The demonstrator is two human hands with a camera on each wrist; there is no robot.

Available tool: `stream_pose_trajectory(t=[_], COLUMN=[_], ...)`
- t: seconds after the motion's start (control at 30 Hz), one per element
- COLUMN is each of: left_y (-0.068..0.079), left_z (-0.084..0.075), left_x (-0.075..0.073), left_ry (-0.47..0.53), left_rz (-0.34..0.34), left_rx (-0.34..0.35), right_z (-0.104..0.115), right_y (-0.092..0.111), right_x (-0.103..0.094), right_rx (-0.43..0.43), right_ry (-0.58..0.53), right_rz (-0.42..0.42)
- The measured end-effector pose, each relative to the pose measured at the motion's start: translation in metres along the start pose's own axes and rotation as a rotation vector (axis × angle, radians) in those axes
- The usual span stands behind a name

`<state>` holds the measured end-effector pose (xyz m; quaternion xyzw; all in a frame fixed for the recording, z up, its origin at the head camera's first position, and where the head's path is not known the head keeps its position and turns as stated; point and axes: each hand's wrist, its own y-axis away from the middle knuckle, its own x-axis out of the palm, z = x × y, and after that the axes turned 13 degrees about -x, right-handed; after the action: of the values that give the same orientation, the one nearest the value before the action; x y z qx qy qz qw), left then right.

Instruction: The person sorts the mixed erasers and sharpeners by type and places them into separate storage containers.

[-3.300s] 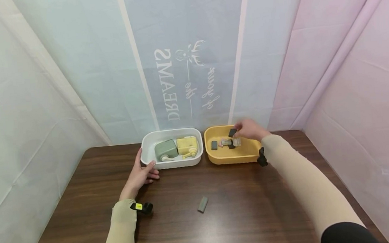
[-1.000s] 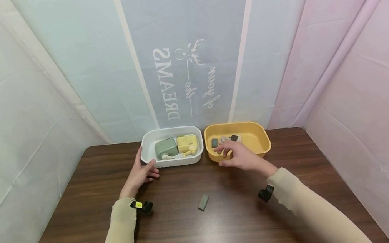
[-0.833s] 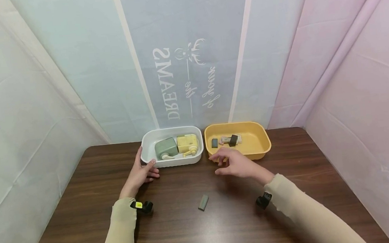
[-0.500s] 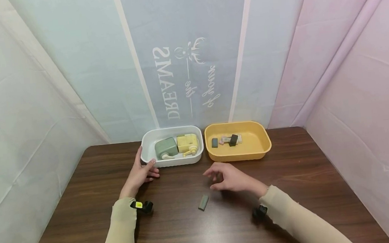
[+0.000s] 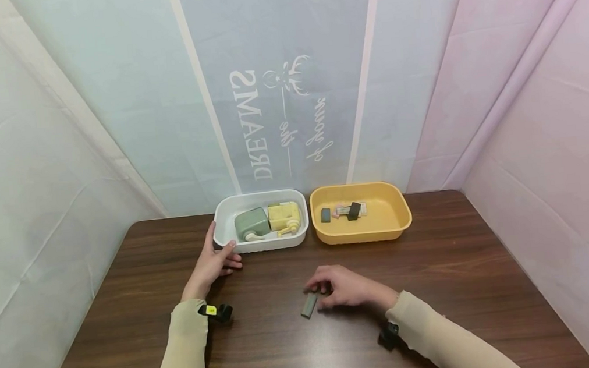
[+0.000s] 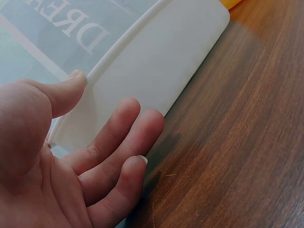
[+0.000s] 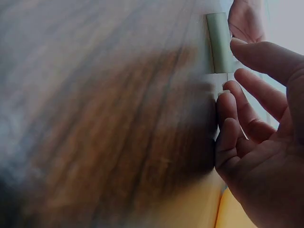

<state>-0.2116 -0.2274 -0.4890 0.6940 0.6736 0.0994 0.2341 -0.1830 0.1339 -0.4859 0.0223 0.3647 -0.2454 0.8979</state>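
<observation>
In the head view my left hand rests at the near left corner of a white bin. Its thumb touches the rim; the other fingers lie loosely by the outer wall, as the left wrist view shows. My right hand is low over the table, thumb and fingers parted about a small grey-green block. In the right wrist view the block lies just beyond the thumb and fingertips, with no grip visible. Inside the white bin lie a green bottle and a yellow one, both with spout-like tops.
A yellow bin stands right of the white one. It holds a dark grey block, a black block and some small pale pieces. The brown wooden table meets hanging cloth at the back and sides.
My right hand left a black block in the yellow bin, then moved down and left to the grey-green block. The left hand stayed at the white bin.
</observation>
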Motion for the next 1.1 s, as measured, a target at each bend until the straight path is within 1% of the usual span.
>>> stream_pose_trajectory(t=[0.13, 0.33, 0.4, 0.5, 0.67, 0.8, 0.87, 1.0, 1.1], left_y=[0.000, -0.002, -0.001, 0.007, 0.021, 0.024, 0.024, 0.009, 0.001], left_z=[0.000, -0.002, -0.003, -0.011, -0.025, -0.028, -0.027, -0.011, -0.003], left_x=[0.000, -0.002, -0.002, -0.002, 0.001, 0.002, 0.002, 0.001, 0.000], left_ry=[0.009, -0.001, 0.009, 0.012, 0.005, 0.012, 0.017, 0.010, 0.011], left_rz=[-0.008, 0.012, 0.021, 0.041, 0.044, 0.043, 0.044, 0.020, 0.009], left_rx=[-0.007, -0.007, -0.018, -0.021, -0.036, -0.041, -0.034, -0.011, -0.004], right_z=[-0.001, 0.000, 0.001, 0.001, 0.001, 0.001, 0.001, 0.001, 0.002], right_y=[-0.002, -0.004, -0.005, -0.006, -0.007, -0.008, -0.008, -0.008, -0.007], right_x=[0.002, 0.001, 0.000, 0.001, 0.002, 0.002, 0.002, 0.002, 0.003], right_rx=[0.026, 0.071, 0.076, 0.072, 0.061, 0.058, 0.063, 0.064, 0.049], right_ry=[0.011, 0.033, 0.045, 0.056, 0.071, 0.089, 0.090, 0.085, 0.078], right_rz=[0.032, 0.054, 0.058, 0.064, 0.072, 0.082, 0.086, 0.082, 0.065])
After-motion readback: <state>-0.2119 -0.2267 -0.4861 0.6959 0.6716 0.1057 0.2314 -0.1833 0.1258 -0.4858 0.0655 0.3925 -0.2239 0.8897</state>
